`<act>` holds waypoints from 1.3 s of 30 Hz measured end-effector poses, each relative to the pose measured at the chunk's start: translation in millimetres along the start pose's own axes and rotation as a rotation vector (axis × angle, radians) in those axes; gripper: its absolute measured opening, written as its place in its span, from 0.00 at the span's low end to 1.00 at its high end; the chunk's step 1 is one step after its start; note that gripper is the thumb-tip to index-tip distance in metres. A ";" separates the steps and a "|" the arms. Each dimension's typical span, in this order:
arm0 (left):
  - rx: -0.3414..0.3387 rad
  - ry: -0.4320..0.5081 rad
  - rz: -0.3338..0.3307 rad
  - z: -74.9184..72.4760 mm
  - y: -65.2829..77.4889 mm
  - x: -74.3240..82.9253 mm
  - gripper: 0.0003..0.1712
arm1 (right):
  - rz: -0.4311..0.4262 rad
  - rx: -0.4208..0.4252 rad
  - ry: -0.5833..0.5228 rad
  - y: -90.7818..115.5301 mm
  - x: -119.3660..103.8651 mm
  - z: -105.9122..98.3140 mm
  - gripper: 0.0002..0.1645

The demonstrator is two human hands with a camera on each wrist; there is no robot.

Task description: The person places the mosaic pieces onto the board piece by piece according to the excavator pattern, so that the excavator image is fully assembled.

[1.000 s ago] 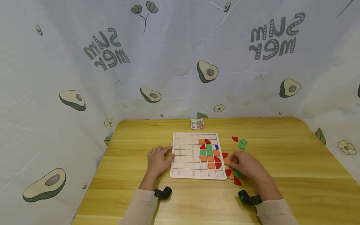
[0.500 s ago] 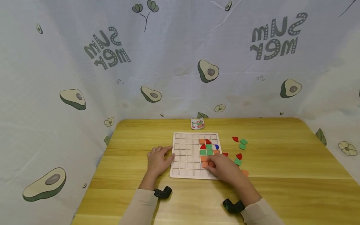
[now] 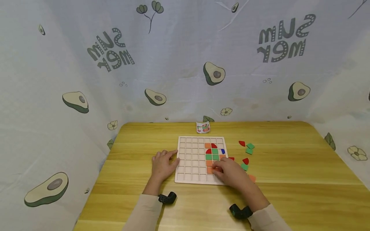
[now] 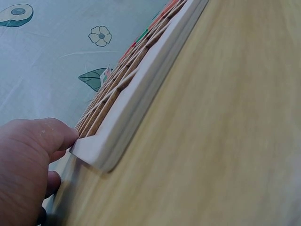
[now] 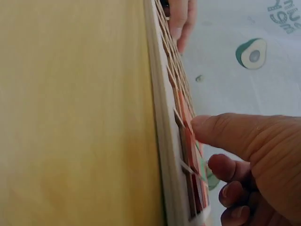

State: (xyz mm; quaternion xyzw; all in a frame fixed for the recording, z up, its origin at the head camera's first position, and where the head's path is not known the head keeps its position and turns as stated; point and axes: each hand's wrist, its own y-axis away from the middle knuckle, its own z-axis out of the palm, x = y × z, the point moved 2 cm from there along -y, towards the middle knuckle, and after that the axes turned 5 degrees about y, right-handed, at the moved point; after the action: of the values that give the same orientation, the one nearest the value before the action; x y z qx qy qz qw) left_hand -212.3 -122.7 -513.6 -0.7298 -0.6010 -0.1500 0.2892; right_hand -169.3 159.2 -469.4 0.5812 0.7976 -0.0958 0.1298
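Note:
A square wooden grid board [image 3: 188, 183] lies on the table with orange, green, red and blue pieces set in its right half. My left hand [image 3: 162, 165] rests at the board's left edge, thumb and forefinger touching it. In the left wrist view, the thumb [image 4: 61, 134] lies against the board's corner. Over the board's lower right, my right hand [image 3: 231, 171] touches an orange square tile [image 3: 209, 170] that sits in a cell. The right wrist view shows the thumb [image 5: 221, 129] pressing on it, the other fingers bent and apart from the thumb. That hand hides several cells.
Right of the board lie loose pieces: red quarter-circles [image 3: 245, 161], green squares [image 3: 244, 166] and an orange tile [image 3: 252, 178]. Farther back are another red piece [image 3: 242, 143] and two green squares [image 3: 249, 150]. A small pattern card [image 3: 203, 127] stands behind the board.
My right hand has moved left from the loose pieces onto the board, bringing an orange square tile, which now sits lower in its cell. The left hand has stayed still.

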 end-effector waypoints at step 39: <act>-0.001 0.004 -0.016 1.5 -0.3 -1.1 0.24 | 0.299 -0.033 0.066 -46.3 130.7 -42.1 0.21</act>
State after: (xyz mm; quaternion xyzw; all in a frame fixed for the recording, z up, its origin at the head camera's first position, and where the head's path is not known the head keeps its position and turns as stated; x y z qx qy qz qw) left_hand -213.0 -122.6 -515.3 -0.7250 -0.6061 -0.1538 0.2888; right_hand -255.4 275.8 -471.0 0.6942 0.7073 -0.0433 0.1261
